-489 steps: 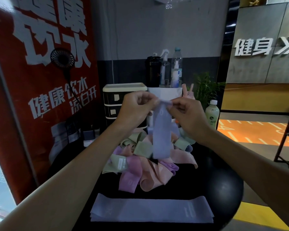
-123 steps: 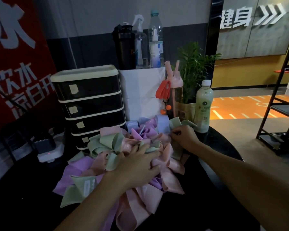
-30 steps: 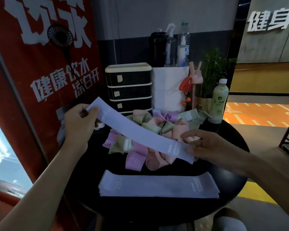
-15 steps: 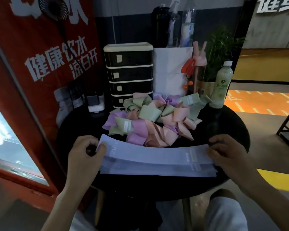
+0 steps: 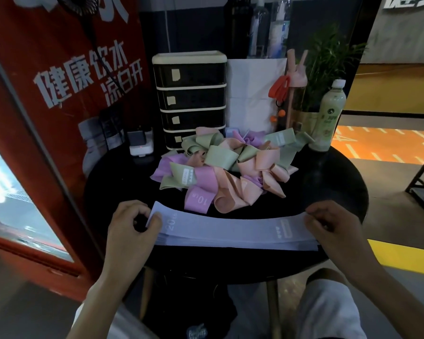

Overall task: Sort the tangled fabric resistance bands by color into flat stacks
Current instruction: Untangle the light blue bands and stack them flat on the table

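- One flat stack of lavender bands [image 5: 230, 243] lies along the near edge of the round black bench [image 5: 328, 182]. Its layers are too thin to count.
- One top lavender band [image 5: 230, 227], printed "20 LB" near its left end, lies stretched over that stack, with its left corner lifted a little.
- One tangled pile [image 5: 230, 165] sits mid-bench, behind the stack and apart from it. It shows three colours: sage green, peach-pink and violet-pink. The loops overlap too much to count.
- One violet-pink band [image 5: 198, 199] at the front of the pile reads "10 LB".
- Left hand [image 5: 132, 226]: its fingers are curled in, and the thumb and fingertips pinch the left end of the top lavender band.
- Right hand [image 5: 335, 228]: its fingers are bent over the right end of the same band and grip it against the stack.
- At the back stands one black drawer unit [image 5: 191, 94] with four drawers, and one white box [image 5: 252, 94] just beside it.
- Three bottles stand on the box: a black shaker [image 5: 238, 20], a spray bottle [image 5: 258, 25] and a water bottle [image 5: 278, 28].
- To the right are one pink bottle [image 5: 296, 77], one potted plant [image 5: 328, 59] and one pale green drink bottle [image 5: 328, 118].
- One white charger [image 5: 141, 145] sits at the back left of the bench.
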{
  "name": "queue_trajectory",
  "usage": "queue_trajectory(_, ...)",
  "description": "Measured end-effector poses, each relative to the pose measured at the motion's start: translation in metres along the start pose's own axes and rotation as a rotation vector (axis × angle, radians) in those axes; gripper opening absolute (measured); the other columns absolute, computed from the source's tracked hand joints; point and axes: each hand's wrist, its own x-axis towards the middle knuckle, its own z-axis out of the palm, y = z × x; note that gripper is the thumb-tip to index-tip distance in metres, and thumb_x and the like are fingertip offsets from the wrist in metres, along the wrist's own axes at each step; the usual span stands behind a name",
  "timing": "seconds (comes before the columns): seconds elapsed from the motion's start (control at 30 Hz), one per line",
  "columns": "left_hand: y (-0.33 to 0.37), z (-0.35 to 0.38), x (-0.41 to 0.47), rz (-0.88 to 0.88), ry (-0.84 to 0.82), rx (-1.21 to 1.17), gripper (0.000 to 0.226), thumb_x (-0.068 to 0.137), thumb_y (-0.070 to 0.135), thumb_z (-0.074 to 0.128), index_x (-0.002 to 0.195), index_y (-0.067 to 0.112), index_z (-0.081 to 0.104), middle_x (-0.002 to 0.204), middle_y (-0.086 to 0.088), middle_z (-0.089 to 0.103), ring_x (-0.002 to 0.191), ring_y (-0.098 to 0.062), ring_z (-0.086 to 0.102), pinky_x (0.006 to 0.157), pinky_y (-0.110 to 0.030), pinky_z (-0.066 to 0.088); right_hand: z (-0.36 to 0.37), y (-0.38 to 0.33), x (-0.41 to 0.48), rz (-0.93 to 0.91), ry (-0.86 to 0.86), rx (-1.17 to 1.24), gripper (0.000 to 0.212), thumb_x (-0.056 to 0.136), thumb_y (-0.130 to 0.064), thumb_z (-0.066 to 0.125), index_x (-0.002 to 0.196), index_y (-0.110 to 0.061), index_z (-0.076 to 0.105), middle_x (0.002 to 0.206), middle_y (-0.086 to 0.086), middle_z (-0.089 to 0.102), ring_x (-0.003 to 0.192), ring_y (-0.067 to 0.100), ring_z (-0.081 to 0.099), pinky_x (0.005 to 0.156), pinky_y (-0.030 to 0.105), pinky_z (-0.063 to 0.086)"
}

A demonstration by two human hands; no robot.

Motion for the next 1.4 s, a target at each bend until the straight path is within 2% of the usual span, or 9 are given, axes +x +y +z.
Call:
queue_trajectory(0.27,-0.002,0.001,-0.003,0.036,-0.040,0.044,0.021,0.082,0.008,0.072,0.082,0.024,0.057,0.097,0.008,0.055,0.093,-0.018,0.055,0.081,-0.031,0.042,0.000,0.008,0.000,-0.048,-0.019,-0.054,0.023,0.090,-0.004,0.062,0.087,-0.027,0.062,0.085,-0.016,0.067,0.078,0.005,0.061,0.061,0.016,0.044)
queue_trajectory(0.47,0.000,0.002,-0.006,0.015,-0.075,0.001,0.030,0.085,0.012,0.070,0.110,0.026,0.061,0.110,0.011,0.057,0.106,-0.009,0.055,0.087,-0.023,0.041,0.000,0.010,0.001,-0.114,-0.007,-0.206,0.019,0.090,-0.009,0.064,0.087,-0.027,0.061,0.093,-0.007,0.059,0.085,0.007,0.058,0.065,0.013,0.045)
queue_trajectory(0.6,-0.003,0.002,-0.006,0.043,-0.114,0.045,0.031,0.084,0.017,0.073,0.111,0.030,0.062,0.113,0.015,0.057,0.109,-0.011,0.055,0.093,-0.032,0.045,0.001,0.008,-0.001,-0.130,-0.018,-0.214,0.014,0.088,-0.016,0.066,0.096,-0.028,0.062,0.100,-0.007,0.050,0.086,0.006,0.055,0.068,0.013,0.042)
queue_trajectory(0.73,-0.004,0.001,-0.004,0.067,-0.145,0.080,0.031,0.078,0.036,0.065,0.109,0.032,0.062,0.113,0.016,0.056,0.110,-0.011,0.054,0.093,-0.033,0.045,-0.001,0.008,-0.002,-0.151,-0.089,-0.264,0.023,0.083,-0.010,0.072,0.100,-0.024,0.065,0.103,-0.005,0.048,0.084,0.000,0.052,0.069,0.005,0.041)
queue_trajectory(0.87,-0.008,0.002,-0.004,0.071,-0.143,0.089,0.030,0.083,0.023,0.075,0.109,0.031,0.062,0.113,0.013,0.056,0.111,-0.017,0.056,0.094,-0.036,0.046,-0.002,0.008,-0.003,-0.151,-0.112,-0.299,0.023,0.083,-0.010,0.072,0.097,-0.026,0.064,0.104,-0.005,0.048,0.090,-0.005,0.049,0.072,0.003,0.040)
queue_trajectory(0.97,-0.002,0.000,-0.005,0.066,-0.136,0.075,0.034,0.079,0.045,0.063,0.110,0.032,0.061,0.115,0.014,0.054,0.111,-0.015,0.054,0.096,-0.041,0.047,-0.002,0.008,-0.003,-0.160,-0.105,-0.289,0.022,0.083,-0.011,0.072,0.095,-0.028,0.064,0.103,-0.008,0.048,0.088,-0.005,0.050,0.072,0.005,0.040)
queue_trajectory(1.13,0.036,0.004,0.014,0.252,-0.081,0.137,0.042,0.081,0.055,0.052,0.109,0.026,0.064,0.114,0.014,0.054,0.111,-0.017,0.052,0.096,-0.050,0.044,-0.007,-0.001,0.008,-0.179,-0.093,-0.217,0.013,0.088,-0.022,0.065,0.088,-0.035,0.062,0.100,-0.009,0.049,0.086,0.005,0.054,0.071,0.010,0.043)
queue_trajectory(1.27,0.071,0.035,0.061,0.391,-0.209,0.172,0.035,0.086,0.050,0.054,0.111,0.027,0.063,0.118,0.012,0.056,0.114,-0.017,0.053,0.098,-0.049,0.045,-0.008,-0.015,0.039,-0.205,-0.083,-0.232,0.016,0.089,-0.023,0.062,0.084,-0.038,0.061,0.096,-0.009,0.050,0.084,-0.002,0.053,0.071,0.005,0.038)
queue_trajectory(1.4,0.100,0.088,0.112,0.421,-0.342,0.268,0.040,0.088,0.045,0.055,0.121,0.024,0.060,0.127,0.003,0.057,0.119,-0.023,0.052,0.100,-0.044,0.041,0.005,-0.024,0.086,-0.170,-0.102,-0.238,0.012,0.090,-0.023,0.062,0.082,-0.032,0.064,0.093,-0.005,0.055,0.078,0.001,0.055,0.066,0.011,0.039)
